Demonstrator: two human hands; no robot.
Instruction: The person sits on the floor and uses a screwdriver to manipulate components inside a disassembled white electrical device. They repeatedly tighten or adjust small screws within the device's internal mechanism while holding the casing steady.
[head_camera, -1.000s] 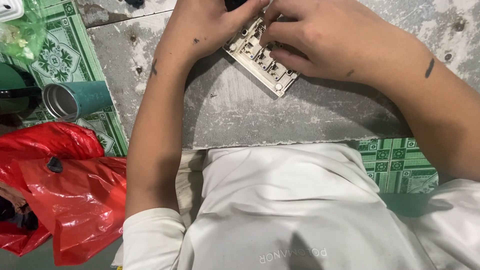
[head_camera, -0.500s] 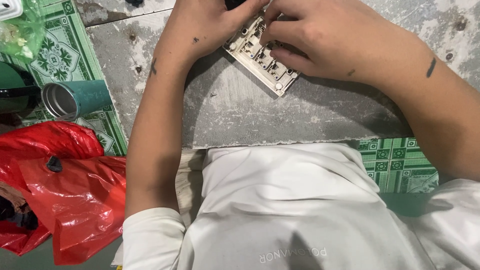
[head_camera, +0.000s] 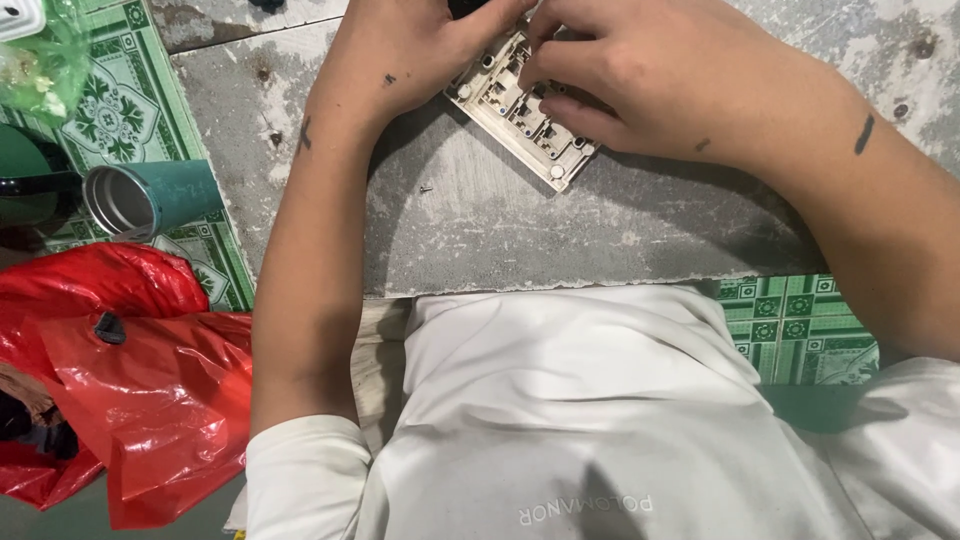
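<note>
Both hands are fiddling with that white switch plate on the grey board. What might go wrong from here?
The tiny loose screw lies bare on the grey board, apart from the switch plate; a nudge from the left forearm could send it off the edge. The right hand and left hand cover much of the plate, so a small part could slip out unnoticed. The open teal cup lies on its side close by and might roll.
</note>
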